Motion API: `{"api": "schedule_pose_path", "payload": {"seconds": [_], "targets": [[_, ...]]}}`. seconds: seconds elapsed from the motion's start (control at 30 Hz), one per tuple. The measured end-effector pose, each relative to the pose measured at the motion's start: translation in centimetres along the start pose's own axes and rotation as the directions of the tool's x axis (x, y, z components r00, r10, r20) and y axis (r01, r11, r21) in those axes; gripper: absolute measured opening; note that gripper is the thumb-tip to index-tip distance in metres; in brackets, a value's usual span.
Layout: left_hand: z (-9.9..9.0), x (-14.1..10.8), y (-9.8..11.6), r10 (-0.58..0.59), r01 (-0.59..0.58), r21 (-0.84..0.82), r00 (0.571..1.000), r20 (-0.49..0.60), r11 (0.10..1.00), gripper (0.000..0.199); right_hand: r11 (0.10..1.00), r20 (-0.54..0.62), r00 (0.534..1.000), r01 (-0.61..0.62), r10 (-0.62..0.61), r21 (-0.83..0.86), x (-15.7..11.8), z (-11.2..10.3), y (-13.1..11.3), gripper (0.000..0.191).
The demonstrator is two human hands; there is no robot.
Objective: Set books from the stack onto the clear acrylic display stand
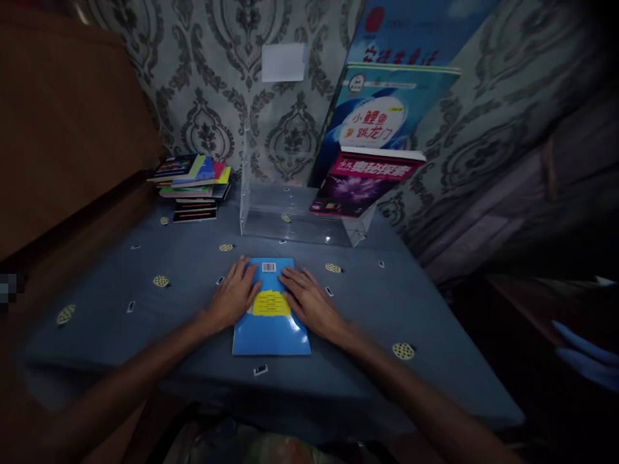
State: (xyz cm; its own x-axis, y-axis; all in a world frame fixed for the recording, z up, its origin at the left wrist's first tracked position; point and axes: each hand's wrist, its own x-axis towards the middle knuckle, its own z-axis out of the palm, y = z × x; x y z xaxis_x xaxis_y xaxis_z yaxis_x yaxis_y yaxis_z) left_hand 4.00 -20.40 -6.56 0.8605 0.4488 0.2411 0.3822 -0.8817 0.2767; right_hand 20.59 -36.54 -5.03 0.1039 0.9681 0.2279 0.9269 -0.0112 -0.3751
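Observation:
A blue book (271,336) with a yellow text patch and a barcode lies flat on the table in front of me, back cover up. My left hand (235,293) rests along its left edge, fingers stretched out over the cover. On the opposite edge lies my right hand (309,296), its fingers spread flat on the cover. Neither hand grips the book. Beyond it stands a clear acrylic rack (294,229). A dark purple and red book (360,187), a teal book (372,116) and a blue book at the back (406,32) lean in the rack's right side.
A stack of books (193,183) sits at the table's far left. The table (184,348) has a grey-blue cloth with printed yellow shapes. Patterned wallpaper carries a white card (283,62). A brown panel (62,129) stands at the left, and a curtain (488,219) hangs at the right.

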Motion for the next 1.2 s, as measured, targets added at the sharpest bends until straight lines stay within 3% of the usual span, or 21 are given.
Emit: {"api": "schedule_pose_path", "payload": {"seconds": [0.17,0.37,0.73,0.9,1.07,1.2], "targets": [[0.2,0.1,-0.1,0.035,-0.034,0.016,0.998,-0.057,0.999,0.034,0.996,0.052,0.996,0.068,-0.071,0.049,3.7,1.2,-1.7,0.052],[-0.1,0.0,0.0,0.041,-0.036,0.056,0.996,-0.082,0.998,0.030,0.998,0.097,0.994,0.053,-0.057,0.046,6.4,2.6,-2.5,0.055],[-0.8,0.0,0.5,0.066,-0.059,0.088,0.995,-0.081,0.994,0.021,0.995,-0.016,0.995,-0.098,0.098,-0.010,3.4,1.0,0.7,0.052],[-1.2,0.0,0.6,0.060,-0.055,0.086,0.997,-0.055,0.995,0.024,0.986,-0.078,0.989,-0.119,0.129,0.114,2.1,1.1,2.7,0.053],[-1.1,0.0,0.3,0.099,-0.091,0.134,0.994,-0.048,0.987,0.035,0.955,-0.130,0.986,-0.063,0.105,0.289,1.9,1.3,4.2,0.051],[-1.1,0.3,0.1,0.147,-0.141,0.188,0.989,-0.019,0.972,0.041,0.917,-0.153,0.977,-0.081,0.152,0.391,1.8,1.2,4.8,0.050]]}}
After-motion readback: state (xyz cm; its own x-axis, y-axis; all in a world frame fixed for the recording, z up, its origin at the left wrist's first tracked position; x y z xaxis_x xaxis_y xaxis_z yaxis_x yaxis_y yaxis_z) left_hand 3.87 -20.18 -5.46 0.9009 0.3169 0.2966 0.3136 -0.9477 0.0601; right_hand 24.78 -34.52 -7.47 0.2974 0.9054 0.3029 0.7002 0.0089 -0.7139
